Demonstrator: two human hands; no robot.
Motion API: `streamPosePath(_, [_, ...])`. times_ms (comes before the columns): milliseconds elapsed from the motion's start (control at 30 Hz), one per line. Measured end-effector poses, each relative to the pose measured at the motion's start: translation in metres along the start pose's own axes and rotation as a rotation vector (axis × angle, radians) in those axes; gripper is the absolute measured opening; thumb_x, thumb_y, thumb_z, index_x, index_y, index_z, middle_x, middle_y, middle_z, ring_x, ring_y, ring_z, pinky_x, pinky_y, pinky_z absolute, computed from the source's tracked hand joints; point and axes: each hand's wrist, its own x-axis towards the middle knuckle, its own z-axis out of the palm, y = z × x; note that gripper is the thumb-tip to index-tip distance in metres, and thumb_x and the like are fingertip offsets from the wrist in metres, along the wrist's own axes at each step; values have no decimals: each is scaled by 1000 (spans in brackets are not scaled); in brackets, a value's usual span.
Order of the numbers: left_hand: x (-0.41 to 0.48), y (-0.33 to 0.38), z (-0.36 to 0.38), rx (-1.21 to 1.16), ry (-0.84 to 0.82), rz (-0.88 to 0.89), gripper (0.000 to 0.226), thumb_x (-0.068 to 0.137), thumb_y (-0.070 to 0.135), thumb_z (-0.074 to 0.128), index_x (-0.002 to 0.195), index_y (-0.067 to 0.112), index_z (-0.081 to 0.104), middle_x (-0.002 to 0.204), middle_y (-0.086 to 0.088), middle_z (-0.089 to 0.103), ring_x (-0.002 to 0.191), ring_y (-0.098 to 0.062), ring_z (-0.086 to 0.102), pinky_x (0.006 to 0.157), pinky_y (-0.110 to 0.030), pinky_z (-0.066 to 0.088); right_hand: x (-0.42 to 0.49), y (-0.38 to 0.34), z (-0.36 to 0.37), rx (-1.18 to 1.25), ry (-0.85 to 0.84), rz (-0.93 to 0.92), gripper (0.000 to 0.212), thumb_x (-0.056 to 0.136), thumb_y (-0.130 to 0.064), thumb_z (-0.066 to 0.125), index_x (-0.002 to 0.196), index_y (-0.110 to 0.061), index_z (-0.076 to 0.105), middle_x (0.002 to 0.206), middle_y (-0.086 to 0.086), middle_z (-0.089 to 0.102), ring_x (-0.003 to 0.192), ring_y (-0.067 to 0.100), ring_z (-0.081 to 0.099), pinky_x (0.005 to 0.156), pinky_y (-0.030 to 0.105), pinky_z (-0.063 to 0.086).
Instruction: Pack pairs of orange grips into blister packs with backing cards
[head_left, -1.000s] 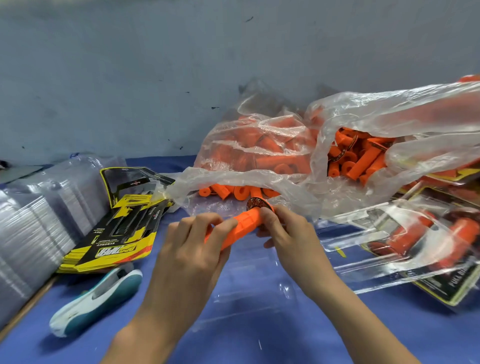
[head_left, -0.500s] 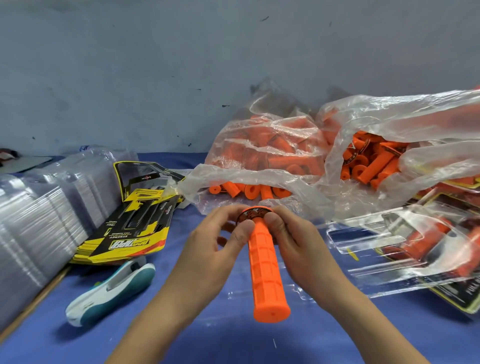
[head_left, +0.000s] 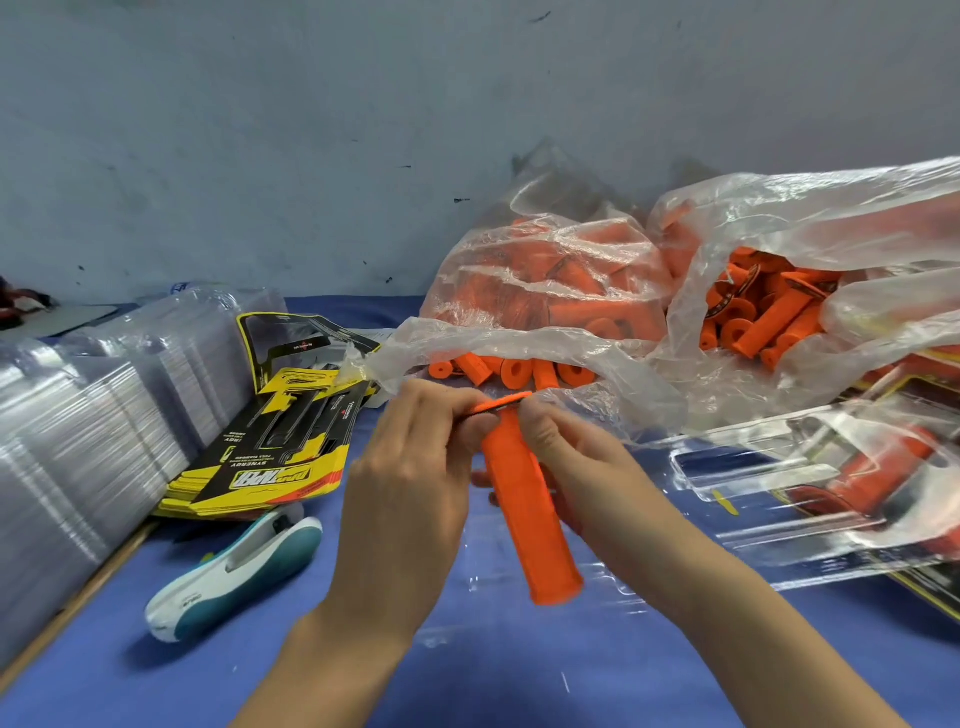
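Orange and ribbed, a rubber handlebar grip (head_left: 525, 499) is held above the blue-covered desk (head_left: 467, 675) by both hands. Its flanged end points up and away from the person, and its plain end tilts down towards the camera.

The left hand (head_left: 410, 493) pinches the flange at the top between its thumb and curled fingers. The right hand (head_left: 576, 467) curls round the upper part of the grip just under the flange. Beneath the grip, a clear empty blister shell (head_left: 615, 577) lies flat on the desk.

Behind the hands, two clear plastic bags sit against the grey wall:
- One bag (head_left: 545, 280) is heaped full of loose orange grips.
- The bag to its right (head_left: 810, 223) is open at the mouth, with more grips showing inside.

On the right, filled blister packs (head_left: 852, 467) holding orange grips lie overlapped on the desk.

On the left:
- A stack of yellow-and-black printed backing cards (head_left: 270, 452) is fanned at a slant.
- Just beside it stands a tall row of nested clear blister shells (head_left: 78, 441).
- A white-and-teal stapler (head_left: 234, 566) lies near the front of the card stack.
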Motion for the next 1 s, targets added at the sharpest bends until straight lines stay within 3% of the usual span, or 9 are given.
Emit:
streamPosePath(67, [-4,-5,-2,43,36,119,17,101,19,49,113,11,59,104,-4,57,96,-16,55,84,-14,43,-2,-2,2,50,-115,66,46,87,-59,56,112,-23,69,107,1,74,99,22,71,86,36,58])
streamPosePath(133, [-6,-10,-3,34,28,183,20,103,21,47,120,14,55,112,-4,55,103,-15,54,91,-7,39,-5,-4,4,-48,-130,-32,33,94,-45,57,117,-23,66,111,0,72,102,20,69,90,31,56])
streamPosePath(200, [-7,-15,-3,31,6,227,21,103,25,48,122,16,53,116,-3,53,107,-17,55,92,-15,44,-7,-4,3,-126,-79,-145,25,97,-32,57,121,-28,62,113,0,70,106,21,65,94,35,53])
streamPosePath(267, [-8,-18,-3,75,2,271,21,102,26,52,122,18,53,118,-1,50,105,-22,56,88,-31,48,-8,-4,0,-171,-43,-215,24,97,-25,59,121,-30,61,109,-1,68,100,21,62,84,33,52])
streamPosePath(333, [-8,-19,-1,120,10,306,21,100,25,56,120,19,54,117,-1,50,101,-24,55,85,-37,48,-10,-7,-2,-197,-32,-248,22,97,-23,61,118,-28,61,103,-12,67,89,5,60,74,18,48])
streamPosePath(400, [-7,-19,0,126,21,324,21,99,24,58,119,19,54,116,0,51,99,-23,53,84,-36,48,-11,-8,-4,-206,-25,-249,22,96,-23,62,117,-28,61,102,-17,66,89,2,60,72,11,46])
streamPosePath(633, [-8,-15,2,120,-9,321,21,95,24,59,114,20,54,113,0,49,99,-23,51,85,-32,45,-14,-6,-12,-323,25,-258,28,92,-31,66,118,-40,61,112,-15,67,104,5,62,82,11,45])
streamPosePath(800, [-6,-9,2,52,-42,228,23,91,26,59,113,20,54,108,2,49,97,-22,52,81,-32,46,-14,-10,-21,-546,34,-259,31,87,-44,64,118,-46,58,113,-15,63,105,12,58,87,30,48])
streamPosePath(1000, [-1,-3,-3,-119,-58,68,12,92,28,64,98,18,62,95,13,51,90,-6,52,72,-23,44,-12,-15,-25,-695,35,-290,38,90,-57,52,126,-46,53,99,-34,57,92,-5,54,75,8,38])
